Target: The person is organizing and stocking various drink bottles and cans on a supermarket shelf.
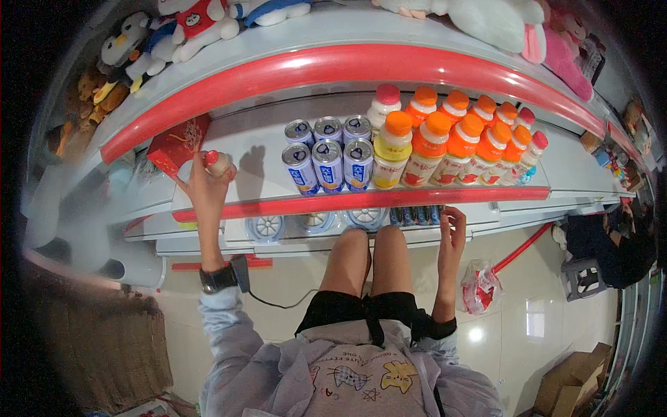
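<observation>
My left hand (208,180) holds a small bottle with a pinkish-red cap (213,158) above the left end of a white shelf (245,180). A dark red gift box (180,143) stands just beyond it. To the right, several silver-topped drink cans (328,167) stand in two rows. Beside them are several plastic drink bottles with orange caps (432,140); a few bottles there have pink caps (387,95). My right hand (452,221) is raised below the red front edge of the shelf, near small dark packaged items (416,215), fingers apart, with nothing seen in it.
Plush toys (200,26) sit on the upper shelf. Clear-lidded round items (268,227) lie on the lower shelf. A plastic bag (480,286), a grey stool (582,279) and a cardboard box (573,383) are on the floor. Another person (620,245) is at far right.
</observation>
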Motion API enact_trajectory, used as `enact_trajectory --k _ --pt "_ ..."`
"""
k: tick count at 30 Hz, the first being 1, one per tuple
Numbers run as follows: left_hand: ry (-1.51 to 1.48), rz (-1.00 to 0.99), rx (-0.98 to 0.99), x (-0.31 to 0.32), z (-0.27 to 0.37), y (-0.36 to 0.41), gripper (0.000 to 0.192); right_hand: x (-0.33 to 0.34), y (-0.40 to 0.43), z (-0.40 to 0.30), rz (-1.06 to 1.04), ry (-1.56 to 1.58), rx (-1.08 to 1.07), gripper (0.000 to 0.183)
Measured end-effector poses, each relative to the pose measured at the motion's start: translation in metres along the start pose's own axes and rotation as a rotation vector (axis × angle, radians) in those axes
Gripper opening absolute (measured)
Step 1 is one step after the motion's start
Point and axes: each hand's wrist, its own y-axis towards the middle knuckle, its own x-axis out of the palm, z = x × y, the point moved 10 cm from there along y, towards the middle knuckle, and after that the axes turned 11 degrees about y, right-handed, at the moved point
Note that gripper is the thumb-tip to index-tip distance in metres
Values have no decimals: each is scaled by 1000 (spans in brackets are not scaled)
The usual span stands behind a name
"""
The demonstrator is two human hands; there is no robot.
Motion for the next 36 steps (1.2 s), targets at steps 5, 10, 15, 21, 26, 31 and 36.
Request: enact_trajectory --k 5,10,15,21,26,31,36 --pt "244 -166 38 29 -10 2 52 -18 1 8 33 24 -5 22" --pt "334 -212 121 39 -14 -11 61 -18 4 19 12 59 57 22" --pt "406 -117 233 25 -3 -10 47 -16 8 18 -21 44 30 22" --pt "511 -215 306 33 -23 -9 57 -22 8 27 -50 -4 54 22" --pt "467 -167 325 32 -12 -11 47 -47 24 -3 39 -308 -108 28" --pt "473 -207 327 38 -23 -11 52 -153 84 -12 404 73 -276 33" --pt "483 -236 318 36 -16 -11 52 -218 166 -48 464 -10 -434 38"
